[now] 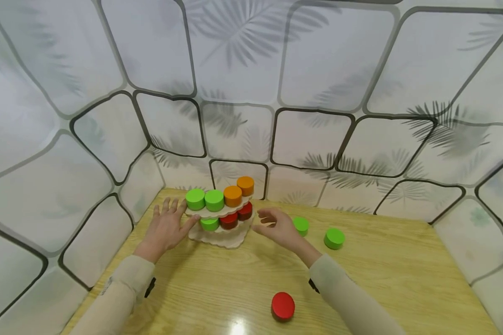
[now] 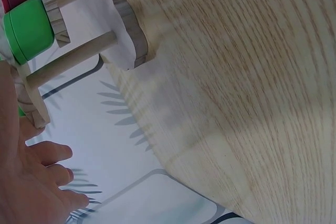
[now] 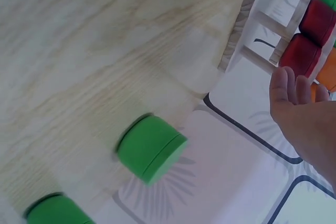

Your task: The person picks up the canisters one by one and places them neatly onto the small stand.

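Note:
A tiered wooden stand [image 1: 224,240] with wavy edges stands on the table's far left. Along its top tier sit two green round blocks [image 1: 214,200] and two orange ones [image 1: 233,196]. The tier below carries a green block [image 1: 209,224] and two red ones [image 1: 228,221]. My left hand [image 1: 166,228] rests at the top tier's left end, fingers spread, thumb along the front edge. In the left wrist view its fingers reach past the tier end. My right hand [image 1: 280,229] hovers beside the stand's right end, fingers loosely bent, holding nothing.
Two loose green blocks [image 1: 334,238] lie right of my right hand; the right wrist view also shows a green block [image 3: 149,148]. A red block [image 1: 282,306] lies near the front of the wooden table [image 1: 209,288]. Patterned walls [image 1: 239,130] enclose the back and sides.

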Demonstrator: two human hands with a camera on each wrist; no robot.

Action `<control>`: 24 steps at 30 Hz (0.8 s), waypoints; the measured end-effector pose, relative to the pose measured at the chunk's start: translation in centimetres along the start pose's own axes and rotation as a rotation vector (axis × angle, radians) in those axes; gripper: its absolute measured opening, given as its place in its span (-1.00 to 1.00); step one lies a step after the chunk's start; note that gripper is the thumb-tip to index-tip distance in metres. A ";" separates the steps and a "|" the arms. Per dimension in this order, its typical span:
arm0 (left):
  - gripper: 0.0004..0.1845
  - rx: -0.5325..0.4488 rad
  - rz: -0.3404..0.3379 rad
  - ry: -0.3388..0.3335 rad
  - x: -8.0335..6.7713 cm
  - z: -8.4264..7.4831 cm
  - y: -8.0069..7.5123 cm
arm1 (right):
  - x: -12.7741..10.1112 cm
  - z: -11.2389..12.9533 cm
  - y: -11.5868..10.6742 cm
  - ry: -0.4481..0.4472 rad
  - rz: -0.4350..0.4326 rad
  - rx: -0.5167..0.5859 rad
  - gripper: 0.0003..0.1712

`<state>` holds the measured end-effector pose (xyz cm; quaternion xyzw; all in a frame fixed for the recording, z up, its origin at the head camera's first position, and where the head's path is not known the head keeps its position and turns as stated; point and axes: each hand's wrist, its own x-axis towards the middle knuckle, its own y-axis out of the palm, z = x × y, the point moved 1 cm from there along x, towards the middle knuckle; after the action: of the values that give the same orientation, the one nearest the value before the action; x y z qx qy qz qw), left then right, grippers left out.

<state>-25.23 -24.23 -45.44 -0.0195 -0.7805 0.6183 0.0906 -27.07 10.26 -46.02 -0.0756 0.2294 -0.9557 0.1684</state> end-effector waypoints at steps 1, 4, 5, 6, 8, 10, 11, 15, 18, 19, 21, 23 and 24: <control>-0.09 -0.001 -0.001 0.000 0.0 0.0 0.0 | -0.5 -0.1 -0.2 -0.010 0.020 0.001 -0.37; -0.09 -0.006 -0.002 0.001 0.0 0.0 0.0 | -2.1 -0.6 -0.9 -0.028 0.079 0.014 -0.37; -0.08 -0.007 -0.003 0.002 0.0 0.0 0.0 | -2.7 -0.8 -1.1 -0.029 0.096 0.019 -0.37; -0.08 -0.005 -0.004 0.003 0.0 0.0 0.0 | -3.2 -0.9 -1.3 -0.022 0.110 0.021 -0.37; -0.09 -0.007 -0.005 0.002 0.0 0.0 0.0 | -4.2 -1.3 -1.6 -0.008 0.137 0.030 -0.37; -0.09 -0.008 -0.007 0.002 0.0 0.0 -0.1 | -5.2 -1.6 -1.9 -0.001 0.158 0.036 -0.37; -0.09 -0.007 -0.007 0.001 0.0 0.0 -0.1 | -5.6 -1.7 -1.9 -0.004 0.168 0.035 -0.37; -0.10 -0.008 -0.006 -0.001 0.0 0.0 -0.2 | -7.2 -2.2 -2.2 -0.042 0.190 0.028 -0.40; -0.09 -0.010 -0.006 0.000 0.0 0.0 -0.2 | -8.3 -2.5 -2.3 -0.041 0.193 0.028 -0.41; -0.09 -0.009 -0.007 0.000 0.0 0.0 -0.2 | -8.7 -2.6 -2.4 -0.034 0.197 0.031 -0.40; -0.09 -0.009 -0.007 0.001 0.1 0.0 -0.1 | -9.4 -2.8 -2.4 -0.022 0.201 0.038 -0.39; -0.09 -0.007 -0.008 0.001 0.1 0.0 -0.1 | -10.1 -3.1 -2.4 -0.020 0.213 0.046 -0.38; -0.09 -0.006 -0.007 0.001 0.1 0.0 -0.1 | -10.4 -3.2 -2.4 -0.023 0.218 0.052 -0.38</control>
<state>-25.32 -24.26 -45.34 -0.0171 -0.7823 0.6157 0.0930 -18.77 17.28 -48.49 -0.0569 0.2096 -0.9363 0.2758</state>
